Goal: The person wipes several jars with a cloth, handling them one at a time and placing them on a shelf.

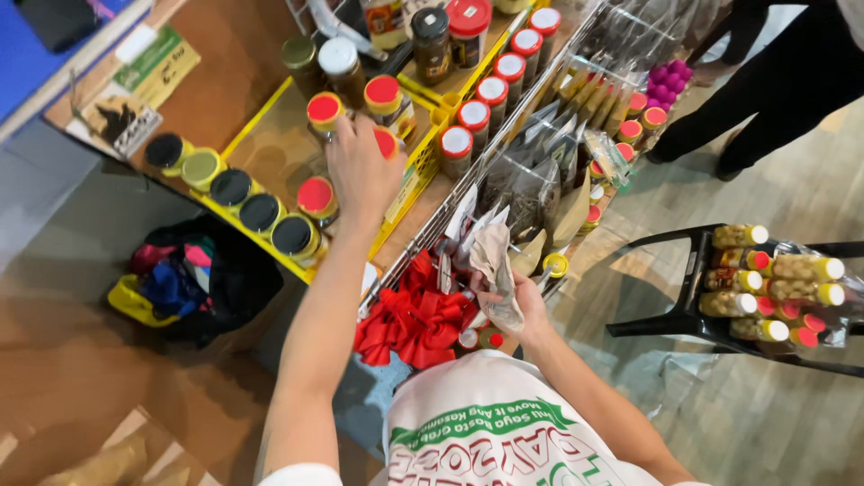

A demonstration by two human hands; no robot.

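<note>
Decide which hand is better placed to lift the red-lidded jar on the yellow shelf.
Probably the left hand: it already rests on a red-lidded jar. The right hand is lower down, gripping a crumpled cloth.

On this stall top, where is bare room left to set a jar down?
Bare patch on the yellow tray, between the left hand, the black-lidded jars and the green-lidded jar. Bare brown counter beyond the tray. Crowded: the red-lidded row and packet rack.
</note>
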